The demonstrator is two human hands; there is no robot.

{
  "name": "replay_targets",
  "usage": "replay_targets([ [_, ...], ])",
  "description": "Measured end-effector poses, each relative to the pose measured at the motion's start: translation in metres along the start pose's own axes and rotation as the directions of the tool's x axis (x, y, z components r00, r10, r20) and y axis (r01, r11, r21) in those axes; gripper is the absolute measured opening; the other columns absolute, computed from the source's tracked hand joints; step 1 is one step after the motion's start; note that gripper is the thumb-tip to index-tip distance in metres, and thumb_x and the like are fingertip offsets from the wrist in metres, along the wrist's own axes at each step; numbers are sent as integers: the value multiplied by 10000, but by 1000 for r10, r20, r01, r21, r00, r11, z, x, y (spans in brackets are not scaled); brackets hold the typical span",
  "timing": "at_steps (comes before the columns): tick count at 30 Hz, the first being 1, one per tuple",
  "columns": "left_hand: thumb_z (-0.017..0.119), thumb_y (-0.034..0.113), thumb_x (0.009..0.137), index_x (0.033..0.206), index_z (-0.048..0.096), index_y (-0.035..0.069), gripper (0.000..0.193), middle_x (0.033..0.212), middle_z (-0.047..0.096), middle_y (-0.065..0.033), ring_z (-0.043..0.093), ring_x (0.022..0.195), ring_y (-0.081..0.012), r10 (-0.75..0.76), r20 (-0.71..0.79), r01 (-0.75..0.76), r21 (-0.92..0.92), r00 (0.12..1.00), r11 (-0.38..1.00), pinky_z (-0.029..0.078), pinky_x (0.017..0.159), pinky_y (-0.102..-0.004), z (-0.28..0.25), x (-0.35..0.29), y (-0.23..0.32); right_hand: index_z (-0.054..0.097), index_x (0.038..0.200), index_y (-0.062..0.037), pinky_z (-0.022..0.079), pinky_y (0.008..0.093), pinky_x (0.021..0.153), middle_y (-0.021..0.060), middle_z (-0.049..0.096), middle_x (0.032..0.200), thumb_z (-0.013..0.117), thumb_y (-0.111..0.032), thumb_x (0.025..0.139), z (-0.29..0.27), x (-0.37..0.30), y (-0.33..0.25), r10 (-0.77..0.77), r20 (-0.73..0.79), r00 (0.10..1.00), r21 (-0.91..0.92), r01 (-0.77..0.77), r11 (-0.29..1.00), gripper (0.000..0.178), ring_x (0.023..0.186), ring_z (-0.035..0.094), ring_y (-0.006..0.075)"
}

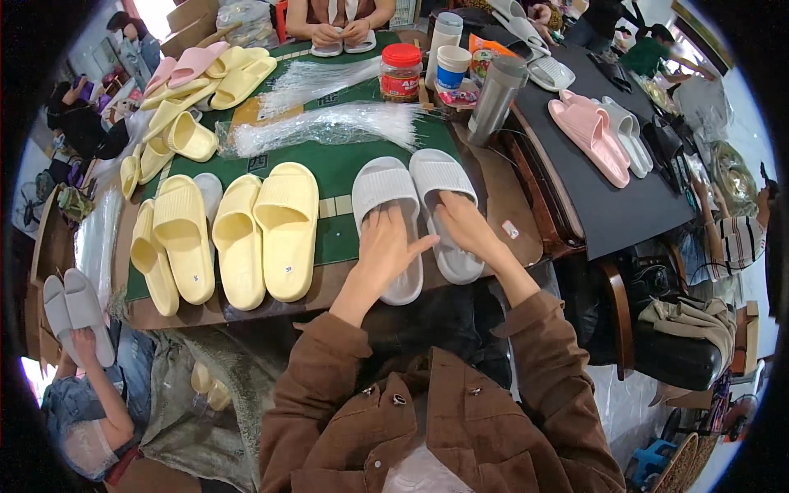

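Two grey slippers [403, 283] lie side by side at the table's near edge, toes pointing away from me. My left hand [384, 251] rests in the left slipper, fingers stretched toward its strap and thumb spread out to the right. Inside the right one, my right hand [464, 220] reaches toward the strap opening; its fingers look extended, though their tips are partly hidden. Left of these stand two pairs of pale yellow slippers [288, 238], with a grey one [209, 195] partly hidden between them.
Clear plastic bundles of white ties [329, 131] lie across the green mat. Behind stand a red-lidded jar [400, 74], a paper cup [452, 67] and a steel tumbler [497, 99]. Yellow slippers pile up at far left. A co-worker's hands [341, 34] work opposite; another person holds grey slippers [78, 308] at left.
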State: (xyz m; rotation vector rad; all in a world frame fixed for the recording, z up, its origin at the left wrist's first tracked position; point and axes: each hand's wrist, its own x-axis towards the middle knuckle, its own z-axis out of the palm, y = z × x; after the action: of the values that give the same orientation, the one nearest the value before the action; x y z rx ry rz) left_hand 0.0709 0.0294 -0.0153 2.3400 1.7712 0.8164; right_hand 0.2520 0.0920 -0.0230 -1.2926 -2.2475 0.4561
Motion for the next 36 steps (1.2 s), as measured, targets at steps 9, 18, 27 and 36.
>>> replay_targets([
  [9,732,516,680,1029,561,-112,739,916,627,-307,630,875,-417,-104,504,235,-204,858,950,494,772,-439,-12,47,-4,624,834,51,483,512,716,290,629,812,475,-193,837,24,27,24,80,151,985,-141,-58,988,286,767,620,444],
  [18,726,416,666,938,585,-97,598,833,625,-282,641,777,-370,-115,560,263,-192,821,945,490,707,-422,-15,17,-18,613,856,63,446,521,777,286,630,882,422,-201,874,41,-3,-24,55,79,995,-5,-55,998,327,819,604,452],
  [27,693,406,775,937,603,-75,515,793,620,-218,622,738,-287,74,337,94,-457,938,884,483,699,-393,-15,13,-30,475,1285,54,297,334,1046,138,461,1346,410,-414,953,-5,-9,-54,390,460,798,483,-593,644,578,1215,429,230],
  [36,674,460,731,922,634,-54,550,898,657,-248,636,862,-406,-185,148,209,-168,972,963,506,757,-476,14,-2,-9,450,1295,1,250,405,1062,172,431,1367,411,-436,950,22,-12,-50,374,277,885,449,-463,764,558,1281,336,314],
])
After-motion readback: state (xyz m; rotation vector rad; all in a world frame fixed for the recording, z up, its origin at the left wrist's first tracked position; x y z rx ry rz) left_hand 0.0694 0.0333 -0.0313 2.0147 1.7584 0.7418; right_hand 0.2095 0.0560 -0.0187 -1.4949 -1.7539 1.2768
